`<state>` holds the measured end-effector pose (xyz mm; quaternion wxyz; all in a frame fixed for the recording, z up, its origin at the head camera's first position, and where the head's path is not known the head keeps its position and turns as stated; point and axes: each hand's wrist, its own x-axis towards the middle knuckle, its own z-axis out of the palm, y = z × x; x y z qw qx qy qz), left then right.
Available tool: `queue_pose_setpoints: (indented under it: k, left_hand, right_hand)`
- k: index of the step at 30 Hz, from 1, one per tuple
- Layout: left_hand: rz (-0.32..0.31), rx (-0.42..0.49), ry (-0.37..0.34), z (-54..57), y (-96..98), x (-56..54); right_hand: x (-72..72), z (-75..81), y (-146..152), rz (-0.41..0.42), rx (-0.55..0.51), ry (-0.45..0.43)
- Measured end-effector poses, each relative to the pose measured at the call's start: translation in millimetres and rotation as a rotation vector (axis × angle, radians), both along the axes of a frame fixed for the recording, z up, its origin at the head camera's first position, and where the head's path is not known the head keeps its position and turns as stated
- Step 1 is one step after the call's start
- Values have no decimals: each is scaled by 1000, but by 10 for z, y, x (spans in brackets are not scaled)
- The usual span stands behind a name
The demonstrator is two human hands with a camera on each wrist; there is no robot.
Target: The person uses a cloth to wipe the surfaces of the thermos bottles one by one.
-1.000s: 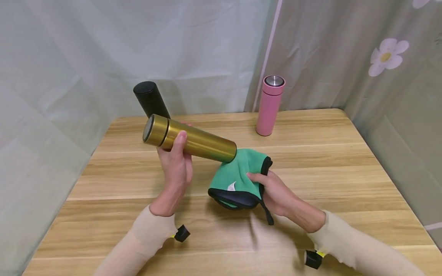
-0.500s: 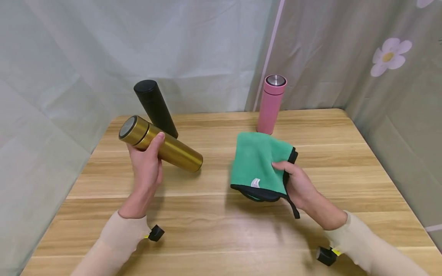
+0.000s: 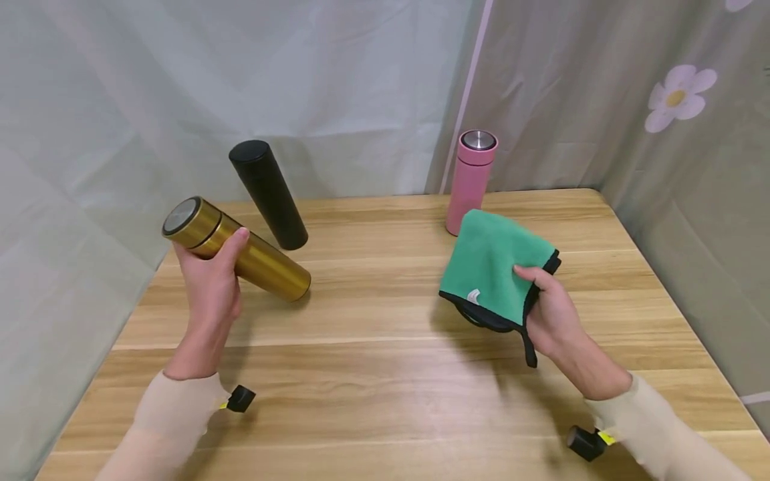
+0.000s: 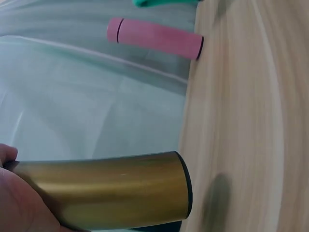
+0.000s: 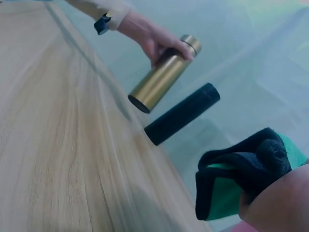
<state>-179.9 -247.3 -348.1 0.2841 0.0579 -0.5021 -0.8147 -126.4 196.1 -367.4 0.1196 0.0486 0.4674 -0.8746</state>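
Note:
My left hand [image 3: 210, 287] grips a gold thermos bottle [image 3: 265, 264] near its lidded end, the thumb laid across its side. The bottle leans, its silver-topped lid up and to the left; in the left wrist view its base hangs a little off the wooden surface. On the right, my right hand [image 3: 553, 314] pinches a folded green cloth [image 3: 496, 264] with black edging by its right side, thumb on top. The cloth is held above the table and overlaps the foot of the pink thermos bottle [image 3: 472, 180] in the head view.
A black thermos bottle [image 3: 271, 197] stands at the back left, just behind the gold one. The wooden table [image 3: 373, 374] ends at a pale curtain [image 3: 361, 87] at the back. Small black cameras [image 3: 241, 399] sit on both wrists.
My left hand has carried the gold thermos bottle left, off the cloth it was touching. My right hand has moved the green cloth right and farther back.

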Motion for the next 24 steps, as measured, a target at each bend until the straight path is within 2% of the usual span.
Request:
queue_pose_setpoints:
  k: [5, 10, 17, 24]
  left_hand:
    - [0, -100, -57, 24, -107, -27]
    - [-21, -228, -132, 16, -169, -83]
    - [-29, -306, -180, -79, -236, -176]
    - [-34, -404, -221, -161, -245, -271]
  right_hand:
    - [-13, -25, 81, -67, -19, 12]
    - [-17, -44, 141, -97, -36, 19]
    - [-16, -61, 181, -106, -48, 41]
    - [-20, -69, 199, -110, -17, 47]
